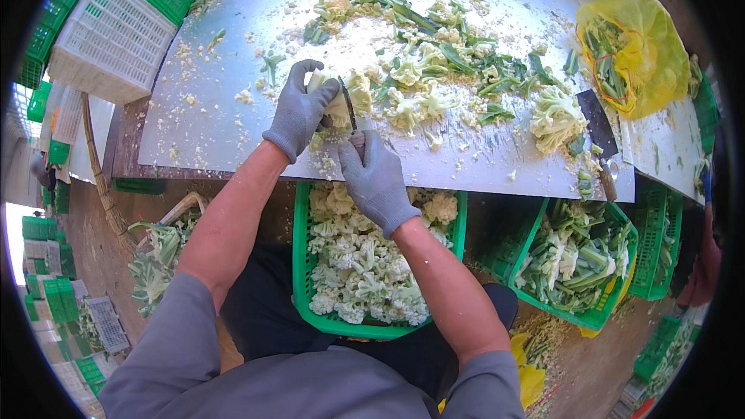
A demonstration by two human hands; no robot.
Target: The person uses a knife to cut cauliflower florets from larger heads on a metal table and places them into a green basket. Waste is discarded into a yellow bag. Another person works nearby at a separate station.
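Note:
My left hand (298, 106), in a grey knit glove, grips a piece of cauliflower (356, 94) just above the table's near edge. The glove hides part of the piece. In my gloved right hand (372, 173) is the handle of a small knife (347, 102). Its dark, narrow blade points away from me and lies against the cauliflower, as far as I can see. Below my hands, a green plastic crate (300, 256) full of cut cauliflower florets (366, 273) sits between my legs. Loose florets (416, 102) and leaf scraps lie to the right of the held piece.
A cleaver (598, 125) lies at the table's (198, 134) right, its handle over the near edge, beside a cauliflower head (556, 119). Behind it is a yellow bag (657, 52) of leaves. A green crate of trimmings (617, 297) stands right; a white crate (113, 35) is at left.

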